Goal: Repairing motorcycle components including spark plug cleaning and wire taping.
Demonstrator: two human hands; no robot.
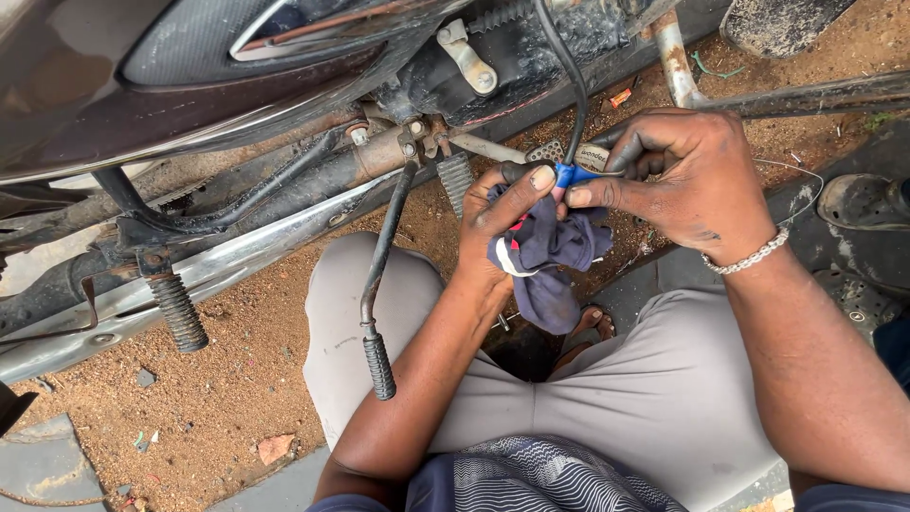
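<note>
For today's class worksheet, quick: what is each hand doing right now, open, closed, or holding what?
Left hand: closed, holding a dark blue rag, thumb on a small blue part.
Right hand: closed, pinching the same blue part on the black cable.

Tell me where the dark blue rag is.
Head view, centre: the dark blue rag is bunched in the left hand, just below the blue connector pinched by the right hand.

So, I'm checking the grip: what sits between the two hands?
In the head view, a small blue part on a black cable, above the dark cloth.
</note>
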